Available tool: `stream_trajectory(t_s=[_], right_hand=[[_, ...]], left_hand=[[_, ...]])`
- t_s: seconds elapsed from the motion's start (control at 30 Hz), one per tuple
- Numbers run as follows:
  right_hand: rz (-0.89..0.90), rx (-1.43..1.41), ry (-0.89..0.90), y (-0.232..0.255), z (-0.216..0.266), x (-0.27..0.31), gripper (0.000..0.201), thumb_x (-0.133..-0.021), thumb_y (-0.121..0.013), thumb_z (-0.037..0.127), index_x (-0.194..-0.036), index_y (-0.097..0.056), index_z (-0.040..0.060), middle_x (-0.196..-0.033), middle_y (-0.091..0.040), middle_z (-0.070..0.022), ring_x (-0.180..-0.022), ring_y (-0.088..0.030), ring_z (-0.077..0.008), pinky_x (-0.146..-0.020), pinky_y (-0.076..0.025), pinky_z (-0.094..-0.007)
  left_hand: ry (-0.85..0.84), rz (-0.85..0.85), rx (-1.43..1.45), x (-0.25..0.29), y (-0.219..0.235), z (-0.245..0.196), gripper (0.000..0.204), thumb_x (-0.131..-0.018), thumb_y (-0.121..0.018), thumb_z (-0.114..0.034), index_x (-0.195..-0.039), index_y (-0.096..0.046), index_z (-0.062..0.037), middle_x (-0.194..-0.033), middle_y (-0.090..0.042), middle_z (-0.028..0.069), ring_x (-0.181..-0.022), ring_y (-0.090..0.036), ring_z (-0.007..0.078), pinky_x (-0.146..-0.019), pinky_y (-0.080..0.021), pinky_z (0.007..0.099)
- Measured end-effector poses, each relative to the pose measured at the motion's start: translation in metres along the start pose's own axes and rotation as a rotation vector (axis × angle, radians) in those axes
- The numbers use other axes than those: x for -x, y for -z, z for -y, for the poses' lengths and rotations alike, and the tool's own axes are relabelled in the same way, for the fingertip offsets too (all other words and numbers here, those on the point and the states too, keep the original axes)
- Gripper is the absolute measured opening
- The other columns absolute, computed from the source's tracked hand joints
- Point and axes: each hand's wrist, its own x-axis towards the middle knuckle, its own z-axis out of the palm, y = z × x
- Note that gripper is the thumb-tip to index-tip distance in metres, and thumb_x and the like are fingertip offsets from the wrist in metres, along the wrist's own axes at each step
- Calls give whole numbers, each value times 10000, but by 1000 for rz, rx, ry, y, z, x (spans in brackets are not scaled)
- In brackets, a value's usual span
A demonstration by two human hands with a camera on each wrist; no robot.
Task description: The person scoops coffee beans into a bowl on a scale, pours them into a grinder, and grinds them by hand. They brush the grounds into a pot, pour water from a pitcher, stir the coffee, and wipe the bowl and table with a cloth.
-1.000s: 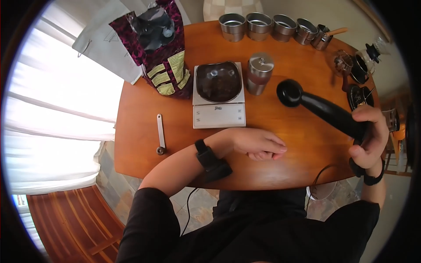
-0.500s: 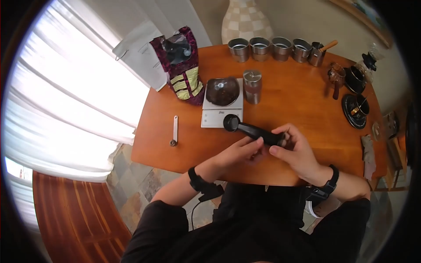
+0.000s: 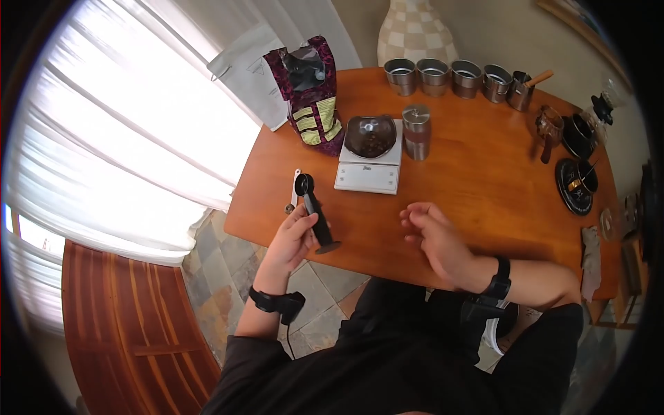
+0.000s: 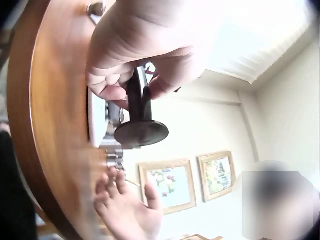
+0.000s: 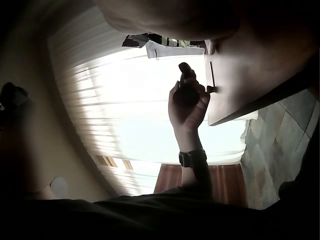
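Note:
My left hand (image 3: 294, 238) grips a black coffee scoop (image 3: 317, 220) by its handle, near the front left edge of the table. The scoop's round cup points away and its flat disc end (image 4: 141, 133) faces back toward me, as the left wrist view shows. Behind the scoop lies a flat metal crank handle (image 3: 297, 181) with a knob. My right hand (image 3: 443, 242) hovers over the front of the table with loosely bent fingers, holding nothing. Beyond the hands, a dark bowl (image 3: 361, 128) with some brown beans in it sits on a white scale (image 3: 366, 178).
A metal cylindrical grinder (image 3: 417, 135) stands right of the scale, and a purple bag (image 3: 315, 104) to its left. Several metal cups (image 3: 467, 83) line the back edge. At the right are a black cup and saucer (image 3: 570, 190) and a grey cloth (image 3: 590, 259).
Holding the scoop moved from the right hand to the left at the middle of the table. The left hand then carried it left, and the right hand drew away from it.

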Motion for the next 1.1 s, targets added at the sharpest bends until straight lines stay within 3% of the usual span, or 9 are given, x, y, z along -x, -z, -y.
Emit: stream_trajectory(t_s=[0.03, 0.1, 0.13, 0.27, 0.4, 0.57, 0.73, 0.83, 1.1], right_hand=[[-3, -3, 0, 7, 4, -4, 290, -934, -574, 232, -1149, -482, 62, -1139, -532, -49, -1079, -503, -127, -887, -424, -269], [-124, -79, 103, 24, 16, -15, 311, -894, -599, 191, -1159, -489, 69, -1175, -529, -56, -1098, -492, -131, -918, -405, -277], [-126, -79, 101, 31, 24, -22, 311, -894, -599, 191, -1159, -489, 69, -1175, -529, -56, -1098, -492, -131, -918, -405, -277], [-289, 25, 263, 51, 53, -47, 414, -843, -627, 152, -1214, -474, 50, -1233, -509, -80, -1127, -471, -149, -970, -364, -287], [-371, 135, 342, 62, 63, -71, 551, -777, -680, 87, -1269, -445, 6, -1271, -487, -121, -1158, -461, -185, -1000, -357, -307], [-326, 253, 359, 66, 63, -97, 697, -718, -723, 34, -1334, -398, -6, -1334, -458, -154, -1231, -439, -227, -1035, -371, -339], [-267, 469, 366, 56, 59, -117, 794, -703, -744, 45, -1395, -355, 12, -1408, -422, -157, -1296, -415, -253, -1053, -370, -344], [-181, 486, 353, 48, 63, -127, 804, -711, -762, 55, -1403, -356, 19, -1398, -434, -147, -1266, -445, -245, -1029, -391, -336], [-18, 445, 288, 45, 75, -138, 710, -766, -802, 162, -1357, -436, 20, -1258, -557, -107, -1156, -524, -204, -972, -429, -318]], left_hand=[[3, 1, -2, -3, 10, -5, 318, -976, -517, -180, -1258, -491, -34, -939, -619, 56, -796, -601, 135, -743, -492, 261], [91, -54, -290, -15, 31, -7, 268, -973, -519, -137, -1222, -492, -40, -913, -584, 11, -768, -564, 96, -678, -466, 232], [-26, -119, -428, -22, 27, -4, 313, -942, -571, -115, -1226, -470, -27, -872, -570, -6, -774, -539, 67, -650, -450, 213], [21, -87, -680, -35, 30, -8, 392, -918, -619, -116, -1259, -448, -23, -884, -565, -8, -775, -520, 62, -663, -443, 225], [-90, -87, -908, -48, 44, 1, 359, -930, -616, -128, -1223, -431, -36, -873, -571, 11, -747, -560, 89, -670, -472, 252], [-133, -109, -1127, -48, 29, -13, 413, -899, -656, -171, -1238, -512, 15, -883, -608, 64, -733, -561, 129, -678, -474, 286], [-270, -210, -1518, -51, 19, -20, 422, -886, -643, -213, -1213, -582, 47, -914, -624, 207, -774, -618, 314, -731, -501, 380], [-220, -210, -1505, -54, 14, -26, 434, -885, -637, -212, -1221, -571, 54, -950, -628, 244, -833, -624, 369, -755, -500, 417], [-259, -227, -1587, -61, 11, -29, 428, -892, -620, -210, -1214, -567, 68, -962, -638, 257, -882, -621, 408, -771, -490, 458]])
